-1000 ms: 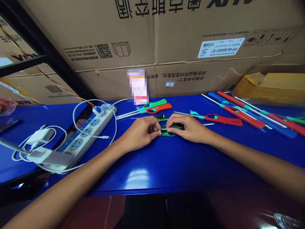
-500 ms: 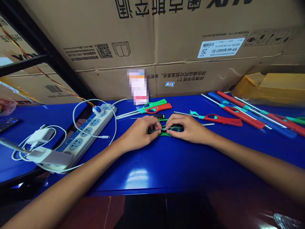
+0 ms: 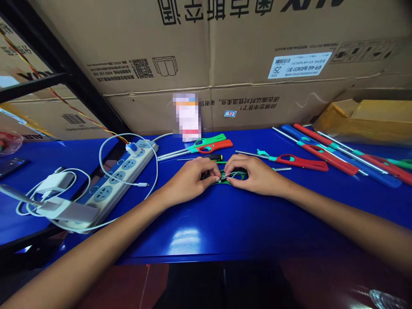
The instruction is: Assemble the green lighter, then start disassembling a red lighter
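My left hand (image 3: 198, 177) and my right hand (image 3: 252, 175) meet over the blue table (image 3: 206, 219), both closed in a pinch. Between their fingertips run thin pale wires (image 3: 229, 174), which both hands hold. Under the fingers is an opened green lighter casing (image 3: 224, 183), mostly hidden by the hands. Just behind my left hand lies a screwdriver (image 3: 216, 157) with a black and yellow handle. A red long-necked lighter (image 3: 301, 163) with a turquoise trigger part rests right of my right hand.
A green lighter (image 3: 213, 139) and an orange-red one (image 3: 215, 146) lie at the back. Several red and blue lighters (image 3: 341, 159) are at the right, before a yellow-brown box (image 3: 373, 116). A power strip (image 3: 124, 176) with white cables stands left. A phone (image 3: 188, 118) leans on the cardboard (image 3: 238, 81).
The fingertips have shifted slightly, and the wires between them now bend more. Both hands stay over the green casing, still pinching.
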Available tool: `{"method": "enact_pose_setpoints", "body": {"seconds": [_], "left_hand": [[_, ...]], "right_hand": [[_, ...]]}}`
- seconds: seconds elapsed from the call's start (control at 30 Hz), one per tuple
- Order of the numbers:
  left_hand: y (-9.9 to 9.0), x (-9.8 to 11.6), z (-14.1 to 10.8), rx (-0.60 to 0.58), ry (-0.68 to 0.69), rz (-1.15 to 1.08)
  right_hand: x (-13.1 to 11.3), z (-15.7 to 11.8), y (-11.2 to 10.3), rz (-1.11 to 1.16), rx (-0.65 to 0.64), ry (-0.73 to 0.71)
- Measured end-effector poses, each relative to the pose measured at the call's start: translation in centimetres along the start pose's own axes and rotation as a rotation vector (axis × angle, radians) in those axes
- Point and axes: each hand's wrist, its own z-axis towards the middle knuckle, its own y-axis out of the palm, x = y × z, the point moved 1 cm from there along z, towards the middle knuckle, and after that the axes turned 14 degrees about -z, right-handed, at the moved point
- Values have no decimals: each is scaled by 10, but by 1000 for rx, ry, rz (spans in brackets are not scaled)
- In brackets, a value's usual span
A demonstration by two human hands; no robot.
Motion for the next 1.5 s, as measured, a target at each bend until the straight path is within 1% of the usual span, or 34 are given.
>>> {"method": "enact_pose_setpoints", "body": {"seconds": [0.4, 0.63, 0.87, 1.1, 1.37, 1.5], "left_hand": [[-1, 4, -1, -40, 104, 163], [-4, 5, -3, -65, 151, 218], [-5, 7, -3, -99, 133, 203], [-6, 6, -4, -122, 167, 220], [-5, 7, -3, -129, 164, 229], [-5, 4, -2, -122, 148, 207]], "right_hand": [[-4, -2, 6, -14, 17, 50], [-4, -2, 2, 20, -8, 32], [-6, -2, 3, -36, 19, -1], [-7, -1, 4, -61, 30, 35], [-8, 0, 1, -29, 16, 48], [-6, 1, -3, -46, 16, 11]]}}
